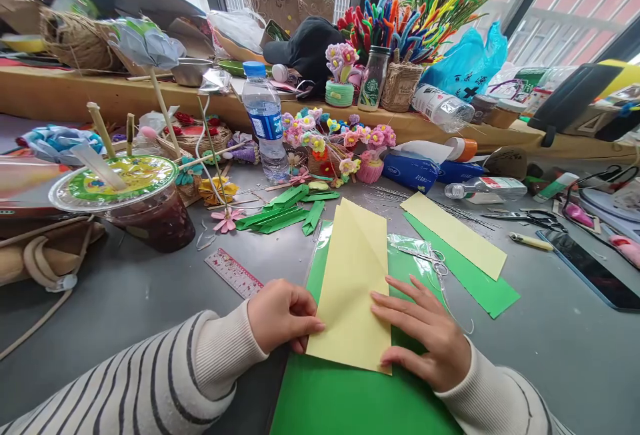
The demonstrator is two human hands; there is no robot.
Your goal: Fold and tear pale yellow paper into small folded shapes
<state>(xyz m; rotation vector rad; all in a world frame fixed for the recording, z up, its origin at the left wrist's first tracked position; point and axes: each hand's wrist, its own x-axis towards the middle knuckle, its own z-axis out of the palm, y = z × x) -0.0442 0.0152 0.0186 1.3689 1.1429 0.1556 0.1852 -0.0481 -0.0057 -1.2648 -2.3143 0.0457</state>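
A pale yellow paper (353, 288), folded lengthwise with a slanting crease near its top, lies over green sheets (350, 395) in front of me. At its lower left edge my left hand (285, 315) pinches the paper between thumb and fingers. My right hand (425, 328) rests on the paper's right edge, fingers spread. Small scissors (425, 255) lie on a clear plastic sleeve beyond my right hand. A yellow strip (455, 235) overlaps a green strip (475, 278) at the right. The pink ruler (233, 273) is just beyond my left hand.
A drink cup (155, 215) stands at the left. Folded green pieces (280, 212), a water bottle (265, 125) and crochet flowers (340, 138) are behind the paper. To the right lie black-handled scissors (543, 218), a cutter (531, 242) and a phone (595, 272).
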